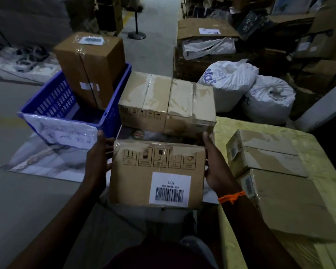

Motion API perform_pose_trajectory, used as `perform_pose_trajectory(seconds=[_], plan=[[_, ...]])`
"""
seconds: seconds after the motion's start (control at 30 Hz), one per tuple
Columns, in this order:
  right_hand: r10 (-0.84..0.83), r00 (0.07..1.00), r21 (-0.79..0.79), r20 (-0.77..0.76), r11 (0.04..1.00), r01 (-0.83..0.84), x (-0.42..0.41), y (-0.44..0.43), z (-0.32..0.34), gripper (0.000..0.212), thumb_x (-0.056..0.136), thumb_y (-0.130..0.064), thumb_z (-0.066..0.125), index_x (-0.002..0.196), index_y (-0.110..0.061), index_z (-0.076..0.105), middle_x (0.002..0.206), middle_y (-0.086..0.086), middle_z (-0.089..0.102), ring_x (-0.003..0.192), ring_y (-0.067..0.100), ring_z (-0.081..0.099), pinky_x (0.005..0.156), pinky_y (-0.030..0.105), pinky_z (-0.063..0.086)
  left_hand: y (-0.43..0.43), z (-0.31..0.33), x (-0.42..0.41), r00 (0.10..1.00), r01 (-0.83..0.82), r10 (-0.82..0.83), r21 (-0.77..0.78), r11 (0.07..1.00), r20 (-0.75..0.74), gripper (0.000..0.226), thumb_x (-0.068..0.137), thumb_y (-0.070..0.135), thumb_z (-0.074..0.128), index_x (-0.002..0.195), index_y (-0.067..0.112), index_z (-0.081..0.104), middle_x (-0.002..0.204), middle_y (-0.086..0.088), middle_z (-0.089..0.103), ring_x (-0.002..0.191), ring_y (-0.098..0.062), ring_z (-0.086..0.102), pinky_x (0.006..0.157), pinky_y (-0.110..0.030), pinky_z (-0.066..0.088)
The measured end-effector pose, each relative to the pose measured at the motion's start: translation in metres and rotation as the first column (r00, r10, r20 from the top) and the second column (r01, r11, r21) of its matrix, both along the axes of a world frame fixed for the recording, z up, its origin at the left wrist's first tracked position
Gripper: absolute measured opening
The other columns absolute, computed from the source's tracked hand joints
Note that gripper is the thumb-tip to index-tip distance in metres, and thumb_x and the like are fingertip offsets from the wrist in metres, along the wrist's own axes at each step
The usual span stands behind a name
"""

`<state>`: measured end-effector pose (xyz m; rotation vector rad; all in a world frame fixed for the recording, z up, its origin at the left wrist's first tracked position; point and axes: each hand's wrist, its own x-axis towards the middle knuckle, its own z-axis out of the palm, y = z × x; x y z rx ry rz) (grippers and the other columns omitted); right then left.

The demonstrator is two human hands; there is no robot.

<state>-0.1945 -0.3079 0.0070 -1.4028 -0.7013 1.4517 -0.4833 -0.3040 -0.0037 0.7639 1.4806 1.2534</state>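
At the left of the frame a blue crate [27, 110] is sitting on the floor, and a tall carton [89, 70] is standing upright in it. Just right of it, the left hand [98, 160] is pressing on the left side of the box [157, 177], its fingers [108, 147] lying straight and spread. The box is hanging mid-frame between both hands, barcode label facing up. Behind it a taped pair [167, 101] of boxes is lying side by side. The right hand [216, 171] is pressing on the box's right side, thumb [207, 138] pointing up. Its other fingers are hiding behind the edge, so I cannot tell their state. At the far right a stack [270, 152] is resting on a yellow cloth [231, 125].
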Motion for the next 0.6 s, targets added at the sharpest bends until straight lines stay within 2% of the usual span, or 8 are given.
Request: perform_pose_trajectory(seconds=[0.07,0.13,0.23,0.3,0.37,0.47,0.53,0.6], plan=[[0.026,0.999,-0.058,-0.043,0.998,-0.029,-0.004,0.000,-0.006,0.040,0.098,-0.047,0.065,0.125,-0.018,0.073,0.115,0.014,0.077,0.107,0.032,0.074,0.094,0.053,0.058,0.001,-0.007,-0.007,0.995,0.090,-0.084,-0.127,0.988,0.057,0.054,0.096,0.063,0.049,0.112,0.015,0.069,0.104,-0.005,0.075,0.097,-0.020,0.068,0.072,-0.033,0.049],[0.028,0.999,-0.118,-0.046,0.992,-0.034,-0.002,0.001,-0.015,0.045,0.090,-0.042,0.073,0.125,-0.014,0.073,0.119,0.018,0.074,0.112,0.040,0.070,0.103,0.058,0.052,0.000,-0.016,-0.009,0.985,0.170,-0.169,-0.182,0.968,0.024,0.045,0.099,0.050,0.057,0.115,0.010,0.067,0.101,-0.005,0.075,0.096,-0.023,0.068,0.068,-0.030,0.049],[0.102,0.995,-0.184,-0.006,0.978,-0.101,0.008,-0.001,-0.021,0.030,0.092,-0.034,0.071,0.110,-0.011,0.077,0.106,0.019,0.075,0.098,0.038,0.068,0.091,0.050,0.051,-0.003,-0.017,-0.008,0.972,0.233,-0.228,-0.146,0.961,0.053,0.027,0.103,0.032,0.053,0.092,0.011,0.064,0.070,-0.002,0.068,0.071,-0.017,0.065,0.059,-0.025,0.050],[0.178,0.983,-0.226,0.036,0.960,-0.166,0.014,-0.006,-0.026,0.019,0.089,-0.031,0.074,0.094,-0.013,0.078,0.095,0.016,0.071,0.090,0.033,0.066,0.084,0.047,0.047,-0.005,-0.012,-0.009,0.961,0.272,-0.264,-0.115,0.955,0.081,0.029,0.103,0.023,0.048,0.080,0.010,0.061,0.065,-0.008,0.059,0.062,-0.020,0.059,0.056,-0.026,0.049],[0.210,0.976,-0.253,0.059,0.949,-0.189,0.016,-0.010,-0.033,0.013,0.087,-0.022,0.076,0.092,-0.010,0.075,0.097,0.014,0.071,0.094,0.033,0.066,0.085,0.046,0.048,-0.005,-0.016,-0.013,0.951,0.304,-0.297,-0.095,0.948,0.083,0.027,0.101,0.014,0.044,0.082,0.011,0.064,0.074,-0.010,0.062,0.072,-0.025,0.059,0.064,-0.029,0.050],[0.231,0.968,-0.280,0.093,0.939,-0.197,0.009,-0.010,-0.044,0.006,0.087,-0.009,0.074,0.092,-0.008,0.077,0.096,0.010,0.078,0.090,0.025,0.072,0.079,0.037,0.056,-0.005,-0.025,-0.013,0.941,0.336,-0.338,-0.204,0.920,0.027,0.040,0.094,0.000,0.039,0.105,0.024,0.068,0.110,-0.003,0.066,0.104,-0.026,0.060,0.095,-0.041,0.049],[0.234,0.961,-0.290,0.144,0.939,-0.185,0.000,-0.007,-0.055,0.021,0.084,-0.003,0.076,0.104,-0.009,0.076,0.099,0.008,0.079,0.088,0.021,0.073,0.067,0.030,0.056,-0.002,-0.035,-0.008,0.922,0.350,-0.381,-0.275,0.896,-0.070,0.041,0.090,-0.007,0.043,0.108,0.019,0.069,0.124,-0.004,0.063,0.106,-0.023,0.058,0.092,-0.036,0.046],[0.223,0.956,-0.269,0.189,0.948,-0.168,-0.011,-0.004,-0.066,0.026,0.082,0.004,0.075,0.105,-0.009,0.074,0.094,0.009,0.079,0.084,0.021,0.072,0.059,0.025,0.055,0.000,-0.048,-0.003,0.890,0.375,-0.428,-0.280,0.884,-0.159,0.037,0.093,-0.006,0.053,0.124,0.011,0.067,0.139,-0.013,0.059,0.110,-0.027,0.058,0.090,-0.036,0.045]])
